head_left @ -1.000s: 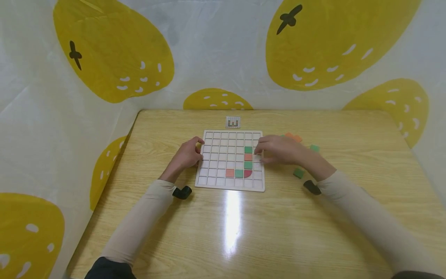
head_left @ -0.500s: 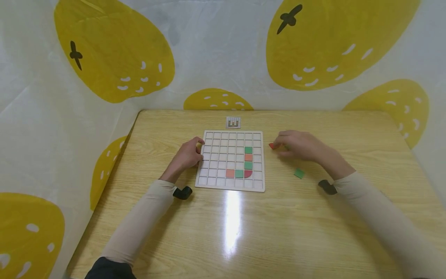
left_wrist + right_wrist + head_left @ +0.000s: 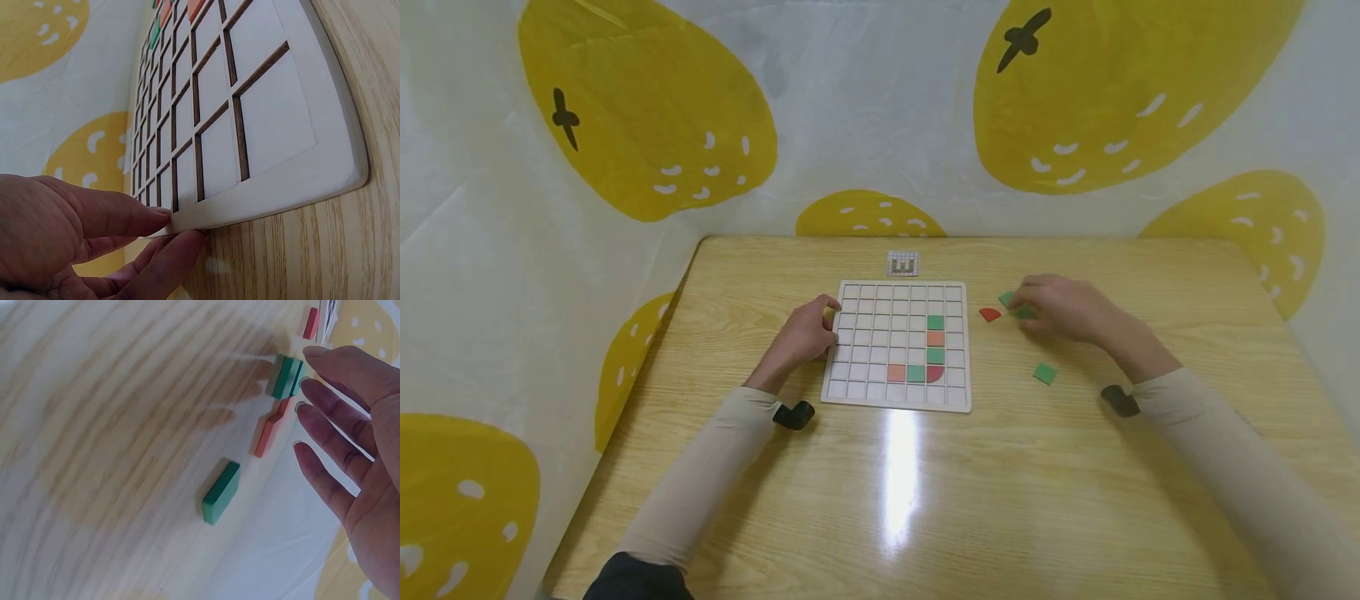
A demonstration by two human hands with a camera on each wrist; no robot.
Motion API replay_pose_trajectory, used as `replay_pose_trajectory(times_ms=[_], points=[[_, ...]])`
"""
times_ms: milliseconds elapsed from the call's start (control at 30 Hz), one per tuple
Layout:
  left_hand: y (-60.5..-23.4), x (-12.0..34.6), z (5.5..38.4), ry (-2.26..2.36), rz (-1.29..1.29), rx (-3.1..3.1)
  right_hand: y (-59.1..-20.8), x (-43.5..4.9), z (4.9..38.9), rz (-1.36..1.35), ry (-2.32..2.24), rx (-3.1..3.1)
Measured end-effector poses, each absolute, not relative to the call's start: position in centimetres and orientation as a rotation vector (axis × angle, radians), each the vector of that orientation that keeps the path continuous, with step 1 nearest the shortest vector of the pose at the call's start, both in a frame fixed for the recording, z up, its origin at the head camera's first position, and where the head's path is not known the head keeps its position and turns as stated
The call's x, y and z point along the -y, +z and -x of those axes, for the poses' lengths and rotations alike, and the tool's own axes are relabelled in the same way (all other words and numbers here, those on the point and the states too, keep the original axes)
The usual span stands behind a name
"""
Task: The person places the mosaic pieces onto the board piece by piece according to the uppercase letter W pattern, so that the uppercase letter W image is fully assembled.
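The white gridded board [image 3: 878, 337] lies flat on the wooden table [image 3: 760, 500]. In the second column from its right edge, reading from far to near, sit a green square [image 3: 936, 322], an orange square [image 3: 936, 338], a second green square [image 3: 936, 356] and a red quarter-round [image 3: 935, 374], each in its own cell. Left of the quarter-round, in the same row, are a third green square [image 3: 916, 373] and then a second orange square [image 3: 897, 373].

The left hand [image 3: 806, 335] grips the board's left rim with bent digits.

The right hand [image 3: 1067, 308] is over loose tiles to the right of the board, its fingers loosely apart and holding nothing; whether a fingertip touches a tile, I cannot tell. Two green tiles [image 3: 286, 377] lie by its fingertips, with orange tiles [image 3: 273, 427] beside them. A loose red quarter-round [image 3: 989, 314] lies between these and the board; a separate green tile [image 3: 1044, 373] lies nearer.

Beyond the board's far edge rests a small patterned card [image 3: 902, 263].
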State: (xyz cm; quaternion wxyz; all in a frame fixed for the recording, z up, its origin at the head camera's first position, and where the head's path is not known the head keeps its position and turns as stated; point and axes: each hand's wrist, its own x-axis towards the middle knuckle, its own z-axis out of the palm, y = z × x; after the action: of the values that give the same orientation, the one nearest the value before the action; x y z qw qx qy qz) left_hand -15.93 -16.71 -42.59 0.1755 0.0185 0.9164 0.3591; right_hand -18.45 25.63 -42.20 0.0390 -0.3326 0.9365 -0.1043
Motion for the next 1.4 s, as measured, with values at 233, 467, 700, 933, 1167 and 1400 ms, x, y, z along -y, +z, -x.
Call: replay_pose_trajectory(times_ms=[233,467,700,933,1167,1400], points=[[-42.5,16.7,16.0,1.023,-0.039,-2.589,-42.3,-26.3,18.8,1.010,-0.312,-2.870],[-42.6,16.8,16.1,1.020,-0.040,-2.583,-42.6,-26.7,19.0,1.016,-0.327,-2.863],[-42.6,16.8,16.1,1.022,-0.031,-2.574,-42.7,-26.8,19.0,1.027,-0.331,-2.844],[-42.6,16.8,16.1,1.025,-0.049,-2.575,-42.5,-26.5,18.9,1.060,-0.278,-2.818],[-42.5,16.8,16.1,1.035,-0.052,-2.575,-42.0,-26.6,18.9,1.072,-0.254,-2.783],[-42.7,16.8,16.2,1.032,-0.053,-2.574,-41.7,-26.5,18.7,1.073,-0.289,-2.753]])
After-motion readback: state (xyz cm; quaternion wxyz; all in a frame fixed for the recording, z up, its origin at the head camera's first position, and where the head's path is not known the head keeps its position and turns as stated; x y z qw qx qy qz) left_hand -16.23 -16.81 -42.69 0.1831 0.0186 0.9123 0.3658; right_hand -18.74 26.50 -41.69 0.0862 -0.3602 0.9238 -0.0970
